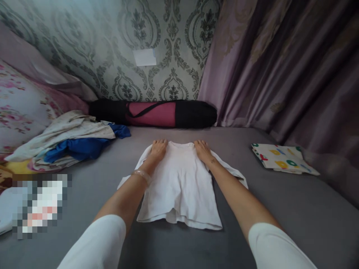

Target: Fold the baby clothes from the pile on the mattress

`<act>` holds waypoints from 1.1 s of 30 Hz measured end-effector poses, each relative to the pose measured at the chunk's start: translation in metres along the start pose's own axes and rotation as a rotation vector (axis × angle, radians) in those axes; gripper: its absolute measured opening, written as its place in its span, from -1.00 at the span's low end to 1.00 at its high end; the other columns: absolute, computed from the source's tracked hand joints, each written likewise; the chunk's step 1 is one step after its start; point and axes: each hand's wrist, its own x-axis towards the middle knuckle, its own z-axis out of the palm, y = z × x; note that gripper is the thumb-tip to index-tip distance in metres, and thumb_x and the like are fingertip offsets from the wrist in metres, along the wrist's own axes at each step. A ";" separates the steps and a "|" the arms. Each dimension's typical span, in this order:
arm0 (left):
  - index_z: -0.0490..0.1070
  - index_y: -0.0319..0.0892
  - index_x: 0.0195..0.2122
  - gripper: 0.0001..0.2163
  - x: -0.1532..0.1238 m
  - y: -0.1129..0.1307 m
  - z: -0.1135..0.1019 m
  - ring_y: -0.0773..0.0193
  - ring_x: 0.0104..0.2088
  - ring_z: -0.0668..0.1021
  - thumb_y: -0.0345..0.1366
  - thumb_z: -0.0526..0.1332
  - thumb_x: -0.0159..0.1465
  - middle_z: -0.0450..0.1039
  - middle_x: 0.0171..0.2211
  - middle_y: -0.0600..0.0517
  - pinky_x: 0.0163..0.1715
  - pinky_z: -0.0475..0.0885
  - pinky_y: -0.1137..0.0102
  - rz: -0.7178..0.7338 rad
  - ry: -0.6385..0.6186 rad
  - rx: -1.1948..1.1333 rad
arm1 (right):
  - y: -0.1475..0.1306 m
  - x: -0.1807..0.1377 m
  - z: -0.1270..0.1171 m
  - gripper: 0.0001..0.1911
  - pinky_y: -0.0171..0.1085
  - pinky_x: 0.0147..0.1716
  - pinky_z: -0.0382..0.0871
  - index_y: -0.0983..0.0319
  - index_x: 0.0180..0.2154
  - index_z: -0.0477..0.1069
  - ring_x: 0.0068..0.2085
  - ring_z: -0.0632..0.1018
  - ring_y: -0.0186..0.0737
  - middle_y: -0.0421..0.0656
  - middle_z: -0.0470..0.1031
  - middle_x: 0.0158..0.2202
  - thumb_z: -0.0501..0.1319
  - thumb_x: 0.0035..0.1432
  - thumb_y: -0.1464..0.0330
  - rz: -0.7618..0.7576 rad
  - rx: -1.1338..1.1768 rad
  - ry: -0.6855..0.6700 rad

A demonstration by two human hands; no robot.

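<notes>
A white long-sleeved shirt (179,183) lies spread on the grey bed sheet, its neckline away from me and its hem toward me. Its lower edge is slightly rumpled, with a raised fold in the middle. At the shirt's left shoulder seam, my left hand (159,149) has its fingers bent down onto the cloth, gripping it. My right hand (202,150) holds the opposite shoulder in the same way, beside the collar. Both sleeves run outward and are partly covered by my forearms. The fingertips are small and hard to make out.
A black and pink long bag (151,114) lies along the patterned wall. To the left are crumpled clothes (78,144) in cream and blue, near a floral pillow (22,104). On the right, a folded colourful printed cloth (283,158) rests by the purple curtain (252,67).
</notes>
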 end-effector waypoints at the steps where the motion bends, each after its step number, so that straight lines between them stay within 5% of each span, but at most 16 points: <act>1: 0.38 -0.26 0.03 -0.64 -0.002 0.001 -0.004 0.01 -0.03 0.43 -0.48 -0.13 0.35 0.46 -0.04 -0.21 -0.02 0.20 0.15 0.008 0.011 -0.015 | 0.000 -0.003 -0.004 -0.59 -0.08 0.04 0.20 0.21 -0.03 0.43 0.04 0.42 -0.02 0.02 0.45 0.00 -0.11 0.29 0.55 -0.014 0.028 -0.002; 6: 0.28 -0.23 0.17 -0.64 -0.044 0.002 -0.038 -0.01 0.02 0.40 -0.27 -0.01 0.38 0.41 0.06 -0.20 -0.03 0.23 0.15 0.032 0.125 -0.131 | -0.010 -0.050 -0.041 -0.60 -0.21 0.09 0.19 0.32 0.14 0.28 0.11 0.38 -0.12 0.04 0.36 0.14 -0.04 0.31 0.50 -0.173 0.217 0.043; 10: 0.42 -0.11 -0.05 -0.72 -0.113 -0.014 -0.067 0.15 -0.19 0.48 -0.18 -0.01 0.38 0.51 -0.17 -0.06 -0.18 0.27 0.32 0.066 0.024 -0.347 | -0.013 -0.116 -0.067 -0.73 -0.28 -0.05 0.28 0.22 -0.07 0.43 -0.08 0.50 -0.19 -0.08 0.52 -0.10 -0.01 0.34 0.37 -0.248 0.341 -0.024; 17: 0.39 -0.13 -0.47 -0.72 -0.209 -0.029 -0.077 0.29 -0.55 0.33 -0.14 0.03 0.28 0.33 -0.58 0.06 -0.48 0.10 0.39 -0.215 -0.184 -0.430 | 0.004 -0.197 -0.066 -0.71 -0.29 -0.39 0.23 0.19 -0.29 0.48 -0.40 0.51 -0.21 -0.17 0.53 -0.44 0.03 0.28 0.24 0.047 0.336 -0.188; 22: 0.38 -0.17 -0.50 -0.68 -0.227 -0.013 -0.066 0.26 -0.48 0.39 -0.06 0.07 0.25 0.40 -0.51 0.01 -0.45 0.19 0.39 -0.297 -0.262 -0.462 | -0.012 -0.225 -0.059 -0.67 -0.28 -0.42 0.19 0.17 -0.41 0.46 -0.41 0.52 -0.19 -0.15 0.53 -0.47 0.08 0.23 0.13 0.195 0.225 -0.261; 29: 0.42 -0.10 -0.52 -0.70 -0.237 -0.007 -0.041 0.05 -0.28 0.48 0.00 0.16 0.18 0.42 -0.46 -0.07 -0.24 0.38 0.21 -0.260 -0.102 -0.445 | -0.032 -0.242 -0.047 -0.79 -0.28 -0.43 0.19 0.16 -0.37 0.37 -0.40 0.50 -0.19 -0.15 0.52 -0.40 0.12 0.20 0.18 0.223 0.167 -0.188; 33: 0.38 -0.06 -0.53 -0.71 -0.239 -0.007 -0.040 0.06 -0.34 0.49 0.03 0.14 0.16 0.43 -0.45 -0.09 -0.35 0.38 0.20 -0.284 -0.071 -0.532 | -0.033 -0.242 -0.043 -0.81 -0.26 -0.42 0.24 0.14 -0.41 0.33 -0.37 0.51 -0.17 -0.15 0.51 -0.38 0.08 0.19 0.21 0.195 0.235 -0.110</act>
